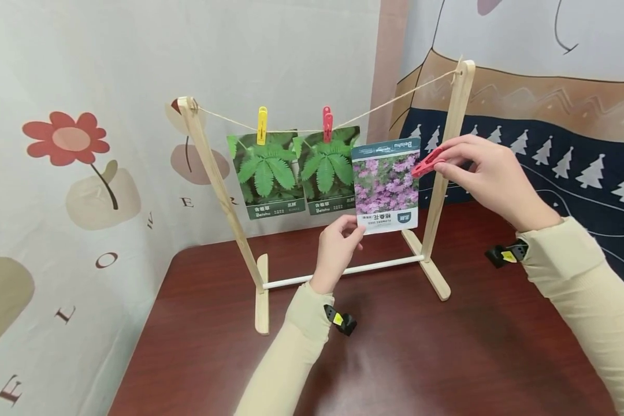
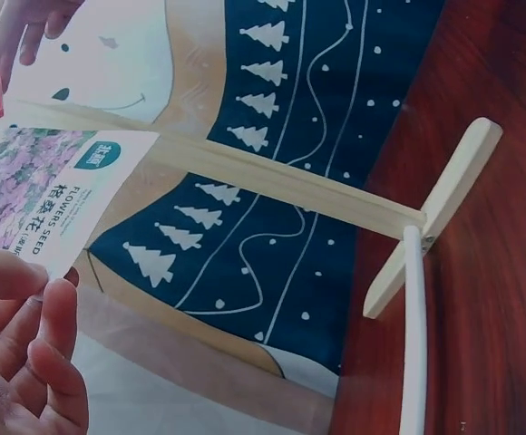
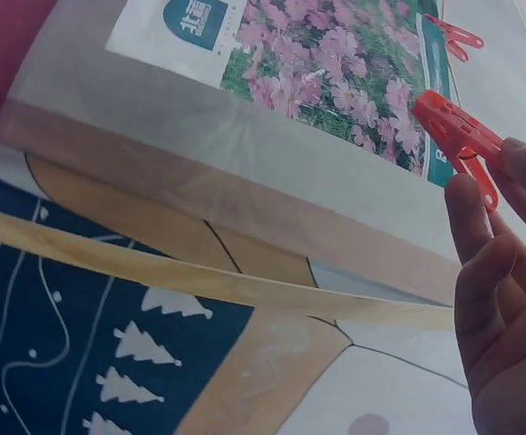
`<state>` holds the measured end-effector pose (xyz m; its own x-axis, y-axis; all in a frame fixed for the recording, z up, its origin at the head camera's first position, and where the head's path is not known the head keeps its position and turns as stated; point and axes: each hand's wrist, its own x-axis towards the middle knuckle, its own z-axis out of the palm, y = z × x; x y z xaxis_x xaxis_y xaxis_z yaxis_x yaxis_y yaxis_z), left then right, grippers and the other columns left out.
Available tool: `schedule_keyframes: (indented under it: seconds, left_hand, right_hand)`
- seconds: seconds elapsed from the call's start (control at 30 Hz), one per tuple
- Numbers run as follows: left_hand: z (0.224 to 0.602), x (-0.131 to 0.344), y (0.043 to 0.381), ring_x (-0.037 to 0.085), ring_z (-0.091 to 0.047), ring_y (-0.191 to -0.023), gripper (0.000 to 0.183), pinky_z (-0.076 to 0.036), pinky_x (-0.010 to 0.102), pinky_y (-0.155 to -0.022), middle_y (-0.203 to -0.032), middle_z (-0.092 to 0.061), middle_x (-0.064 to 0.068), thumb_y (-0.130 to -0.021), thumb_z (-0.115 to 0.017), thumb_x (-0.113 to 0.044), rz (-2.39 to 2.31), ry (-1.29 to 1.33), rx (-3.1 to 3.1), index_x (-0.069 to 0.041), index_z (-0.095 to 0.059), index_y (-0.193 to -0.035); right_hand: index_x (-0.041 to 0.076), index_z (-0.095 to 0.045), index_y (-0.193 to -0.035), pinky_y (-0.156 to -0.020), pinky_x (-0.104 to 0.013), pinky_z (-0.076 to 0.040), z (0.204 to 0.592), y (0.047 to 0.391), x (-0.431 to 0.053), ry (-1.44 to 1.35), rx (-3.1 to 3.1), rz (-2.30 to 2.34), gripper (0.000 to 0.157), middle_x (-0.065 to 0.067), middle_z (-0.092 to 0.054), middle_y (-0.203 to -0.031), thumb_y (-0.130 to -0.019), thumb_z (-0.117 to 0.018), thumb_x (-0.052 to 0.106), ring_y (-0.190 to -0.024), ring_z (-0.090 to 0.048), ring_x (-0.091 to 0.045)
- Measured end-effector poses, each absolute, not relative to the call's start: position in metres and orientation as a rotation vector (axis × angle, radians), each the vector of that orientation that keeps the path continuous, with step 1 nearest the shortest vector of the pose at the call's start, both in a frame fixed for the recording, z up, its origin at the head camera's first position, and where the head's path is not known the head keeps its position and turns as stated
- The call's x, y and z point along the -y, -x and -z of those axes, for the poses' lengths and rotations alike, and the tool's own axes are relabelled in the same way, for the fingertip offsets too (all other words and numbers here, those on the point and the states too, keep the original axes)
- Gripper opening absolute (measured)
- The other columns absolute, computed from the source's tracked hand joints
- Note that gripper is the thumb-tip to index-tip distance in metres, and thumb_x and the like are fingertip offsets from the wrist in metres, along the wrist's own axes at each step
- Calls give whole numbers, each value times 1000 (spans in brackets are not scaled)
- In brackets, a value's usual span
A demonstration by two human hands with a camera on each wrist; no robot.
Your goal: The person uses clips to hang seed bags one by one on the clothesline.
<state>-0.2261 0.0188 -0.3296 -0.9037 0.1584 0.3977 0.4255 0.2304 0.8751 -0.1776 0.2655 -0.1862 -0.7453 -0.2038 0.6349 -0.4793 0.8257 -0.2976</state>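
My left hand (image 1: 338, 248) pinches the lower left corner of a flower seed packet (image 1: 386, 185), which stands upright in front of the string with pink blooms facing me. In the left wrist view, thumb and fingertips meet at the edge of its white bottom band. Between thumb and fingers, my right hand (image 1: 483, 173) holds a red clothespin (image 1: 427, 162) by its handle end. Its tip overlaps the packet's right edge in the head view. Two green-leaf seed packets (image 1: 268, 179) hang side by side on the string (image 1: 395, 100), under a yellow clothespin (image 1: 262, 125) and another red clothespin (image 1: 327, 123).
A wooden stand carries the string between its left post (image 1: 221, 190) and right post (image 1: 449, 150). A white rod (image 1: 296, 281) joins their feet on the dark red-brown table (image 1: 395, 358). Printed fabric (image 1: 301, 52) hangs behind, close to the stand.
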Motion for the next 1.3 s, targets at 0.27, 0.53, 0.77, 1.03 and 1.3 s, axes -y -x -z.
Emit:
schedule_keyframes:
  seconds: [0.27,0.53,0.77,1.03,1.3]
  left_hand:
    - [322,-15,234,19,-61,-56,13,-47,28,-58,-74,-63,-3,-83,-62,-24,1732,551,2265,-18,-64,-94]
    - [319,-22,232,13,-59,-53,12,-47,26,-60,-73,-61,-7,-84,-62,-25,1729,568,2263,-20,-64,-94]
    - [313,-28,235,13,-59,-52,12,-47,26,-57,-72,-61,-9,-84,-61,-24,1721,598,2234,-19,-64,-94]
    - [304,-30,237,24,-60,-56,12,-47,28,-56,-76,-62,-2,-84,-61,-22,1766,616,2225,-17,-64,-95]
    - [299,-34,243,14,-58,-51,12,-48,27,-55,-75,-62,-7,-84,-60,-22,1757,601,2218,-18,-64,-95]
  right_hand:
    - [14,-68,-100,-64,-12,-38,175,183,-262,-495,2321,-597,21,5,-59,-108,-80,-67,21,-91,-50,-2]
    - [19,-67,-103,-61,-17,-38,161,187,-257,-441,2352,-639,23,7,-59,-107,-83,-62,29,-78,-48,-5]
    - [18,-64,-108,-58,-20,-36,147,192,-255,-474,2341,-600,24,9,-55,-117,-88,-54,26,-78,-52,-3]
    - [15,-63,-111,-62,-19,-36,140,197,-253,-477,2331,-620,26,8,-53,-119,-91,-50,25,-85,-53,-4]
    - [22,-58,-116,-54,-22,-40,132,199,-250,-449,2350,-743,27,6,-55,-110,-92,-46,29,-72,-53,-17]
